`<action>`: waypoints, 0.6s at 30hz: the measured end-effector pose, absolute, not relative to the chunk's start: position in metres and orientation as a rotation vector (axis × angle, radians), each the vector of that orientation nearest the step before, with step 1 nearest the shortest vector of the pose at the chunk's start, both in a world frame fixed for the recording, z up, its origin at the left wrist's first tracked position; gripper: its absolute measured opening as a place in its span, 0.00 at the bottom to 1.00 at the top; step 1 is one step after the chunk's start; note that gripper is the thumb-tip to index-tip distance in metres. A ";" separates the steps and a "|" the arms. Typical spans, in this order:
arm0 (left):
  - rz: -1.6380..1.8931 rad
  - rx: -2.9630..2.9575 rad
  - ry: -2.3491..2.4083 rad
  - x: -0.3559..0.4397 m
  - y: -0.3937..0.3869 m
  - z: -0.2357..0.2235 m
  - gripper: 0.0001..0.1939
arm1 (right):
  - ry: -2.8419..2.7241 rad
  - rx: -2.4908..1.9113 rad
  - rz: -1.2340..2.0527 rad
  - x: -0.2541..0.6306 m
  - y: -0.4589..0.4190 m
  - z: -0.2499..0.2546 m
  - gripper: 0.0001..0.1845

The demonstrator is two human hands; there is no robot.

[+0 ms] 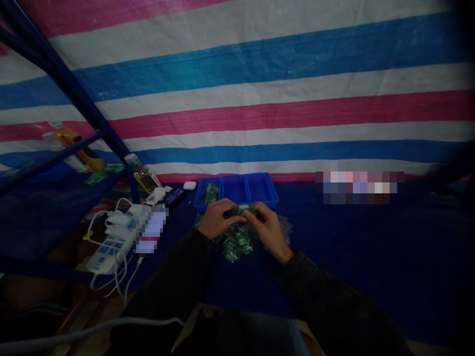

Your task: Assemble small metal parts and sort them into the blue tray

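Note:
Both my left hand (pixel 218 218) and my right hand (pixel 269 228) pinch a small green circuit board (pixel 240 210) from either side, and my fingers hide much of it. Below my hands lies a heap of small green boards in clear plastic (pixel 235 243). Just beyond my fingers stands a blue divided plastic tray (pixel 256 190) with three compartments. Its left compartment (pixel 210 194) holds a few green boards, and my left hand is nearest to that end.
A white power strip (pixel 111 247) with white plugs and cables lies to my left, beside a blurred packet (pixel 151 230). Behind it stand a bottle of yellow liquid (pixel 145 179) and a white earbud case (pixel 189 185). A blue metal shelf frame (pixel 74 99) rises at left, before a striped tarpaulin (pixel 237 99).

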State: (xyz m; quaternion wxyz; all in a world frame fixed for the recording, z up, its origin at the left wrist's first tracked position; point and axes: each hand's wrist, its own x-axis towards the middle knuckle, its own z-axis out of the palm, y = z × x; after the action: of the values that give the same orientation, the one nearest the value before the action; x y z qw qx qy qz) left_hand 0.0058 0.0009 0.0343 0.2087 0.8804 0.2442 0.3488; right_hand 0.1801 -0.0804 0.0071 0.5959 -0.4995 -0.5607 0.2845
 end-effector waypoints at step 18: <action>1.254 2.422 0.741 0.011 -0.011 0.008 0.11 | -1.338 -1.186 0.688 0.182 -0.080 -0.002 0.11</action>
State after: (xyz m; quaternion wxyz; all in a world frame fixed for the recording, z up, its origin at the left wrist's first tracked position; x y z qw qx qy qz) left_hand 0.0114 -0.0108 0.0083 0.1572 0.8463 0.2589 0.4382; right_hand 0.1817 -0.0803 -0.0020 0.5751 -0.5063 -0.5714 0.2939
